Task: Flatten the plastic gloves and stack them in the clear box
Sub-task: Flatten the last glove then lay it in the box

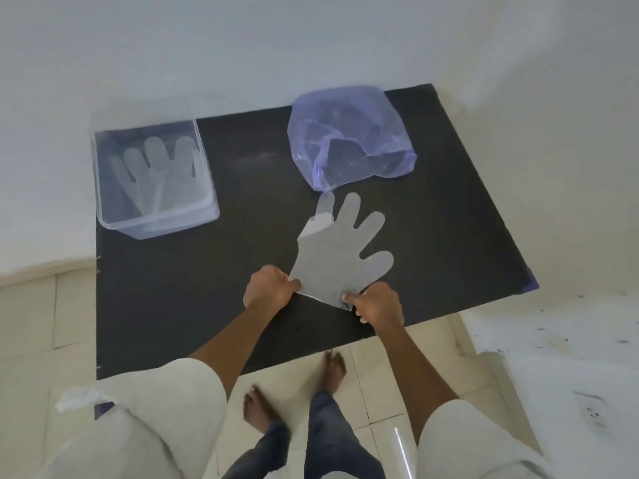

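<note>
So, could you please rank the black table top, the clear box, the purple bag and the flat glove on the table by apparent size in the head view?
1. black table top
2. clear box and purple bag: look alike, no ranking
3. flat glove, slightly smaller

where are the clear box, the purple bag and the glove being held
clear box (207,205): head view, right wall near its front corner
purple bag (345,108): head view, upper side
glove (332,250): head view, palm, flat on the table
</note>
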